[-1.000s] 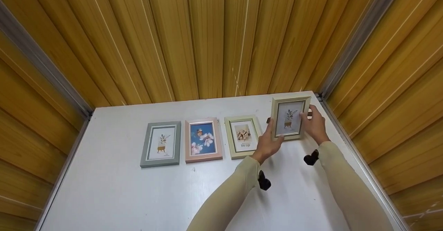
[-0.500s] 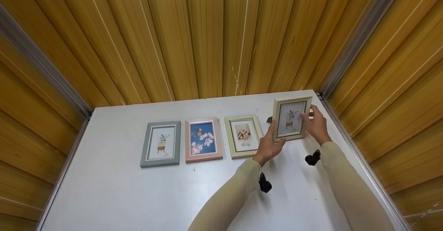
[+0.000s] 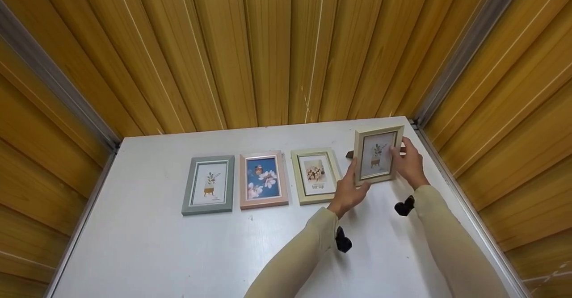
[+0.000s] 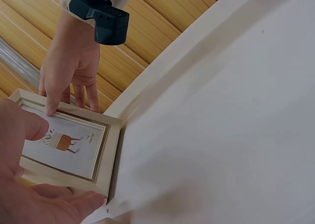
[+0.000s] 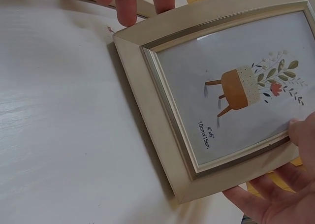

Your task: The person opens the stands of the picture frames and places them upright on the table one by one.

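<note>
One cream picture frame (image 3: 376,154), right of centre in the head view, should handle light and stiff, its front possibly fragile; grip the side edges. The left hand (image 3: 350,194) grips the left edge; the right hand (image 3: 410,161) pinches the right.

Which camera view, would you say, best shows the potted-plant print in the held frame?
The right wrist view: the potted-plant print is large, plant uncovered, lettering legible. In the left wrist view, the left hand hides part of it; the head view shows the print small, lettering unreadable.
</note>
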